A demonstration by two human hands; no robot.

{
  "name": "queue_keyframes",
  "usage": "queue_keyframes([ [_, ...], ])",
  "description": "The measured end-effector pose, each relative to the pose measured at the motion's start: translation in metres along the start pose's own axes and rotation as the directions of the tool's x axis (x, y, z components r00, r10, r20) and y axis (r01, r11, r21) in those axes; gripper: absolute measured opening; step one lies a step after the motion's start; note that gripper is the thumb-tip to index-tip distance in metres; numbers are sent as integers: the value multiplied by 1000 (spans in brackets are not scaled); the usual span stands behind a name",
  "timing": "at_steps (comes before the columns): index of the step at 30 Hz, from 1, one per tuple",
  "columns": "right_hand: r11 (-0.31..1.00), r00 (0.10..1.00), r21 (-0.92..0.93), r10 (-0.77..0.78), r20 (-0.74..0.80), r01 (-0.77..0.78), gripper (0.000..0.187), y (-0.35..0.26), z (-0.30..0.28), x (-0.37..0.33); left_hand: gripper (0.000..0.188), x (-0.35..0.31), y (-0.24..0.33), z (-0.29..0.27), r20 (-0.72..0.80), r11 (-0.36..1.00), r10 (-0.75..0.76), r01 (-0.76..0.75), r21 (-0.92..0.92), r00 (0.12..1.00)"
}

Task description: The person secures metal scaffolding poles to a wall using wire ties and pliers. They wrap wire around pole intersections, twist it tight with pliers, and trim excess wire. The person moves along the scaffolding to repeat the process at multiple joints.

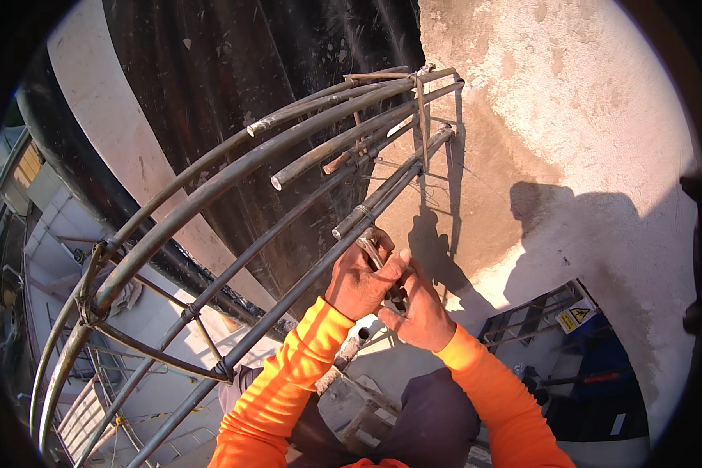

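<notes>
At the far left, below and beyond the bars, scaffold railings stand over a pale ground area. A curved rebar cage sweeps from the lower left up to the upper centre, its long steel bars running roughly side by side, and a bent stirrup crosses them at the left, fastened with wire at the crossings. Behind the cage rises a dark, scuffed panel with a broad pale strip along its left part. Near the middle, just beneath the lower bars, the left hand has its fingers curled around a slim metal hand tool, whose exact kind cannot be told because the grip covers most of it. The right hand sits close against it, fingers bent in and seemingly closed on the lower part of the same tool. Both forearms wear orange sleeves, and dark trousers show below them. To the right, a sunlit rough wall carries the shadows of the bars and the person; at the lower right, a yellow warning sign lies near a dark blue surface.
</notes>
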State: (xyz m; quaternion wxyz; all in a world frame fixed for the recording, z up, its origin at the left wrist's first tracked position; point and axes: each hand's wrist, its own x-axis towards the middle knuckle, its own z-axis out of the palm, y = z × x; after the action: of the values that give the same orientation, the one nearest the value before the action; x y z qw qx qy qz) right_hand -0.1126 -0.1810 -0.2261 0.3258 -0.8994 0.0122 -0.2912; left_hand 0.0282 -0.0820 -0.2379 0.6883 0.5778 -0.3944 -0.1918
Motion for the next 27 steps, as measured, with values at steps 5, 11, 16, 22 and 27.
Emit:
queue_keyframes([
  [5, 970, 987, -193, 135, -85, -149, 28, -9, 0, 2, 52, 21, 23, -1, 55, 993, -115, 116, -24, 992],
  [11, 916, 949, -263, 264, -171, -302, 34, -37, -2, 15, 60, 54, 20, -11, 151, 891, 130, -49, -452, 980],
  [16, 931, 955, -272, 182, -235, -245, 32, -46, 3, 27, 52, 65, 18, -16, 150, 943, 136, -82, -321, 979],
  [22, 940, 960, -259, 162, -231, -221, 32, -39, 1, 34, 30, 65, 22, -10, 22, 938, 200, -185, -292, 979],
  [27, 964, 934, -168, 143, -328, -206, 45, -29, -1, 33, 22, 54, 26, 5, -30, 944, 44, -52, -326, 999],
])
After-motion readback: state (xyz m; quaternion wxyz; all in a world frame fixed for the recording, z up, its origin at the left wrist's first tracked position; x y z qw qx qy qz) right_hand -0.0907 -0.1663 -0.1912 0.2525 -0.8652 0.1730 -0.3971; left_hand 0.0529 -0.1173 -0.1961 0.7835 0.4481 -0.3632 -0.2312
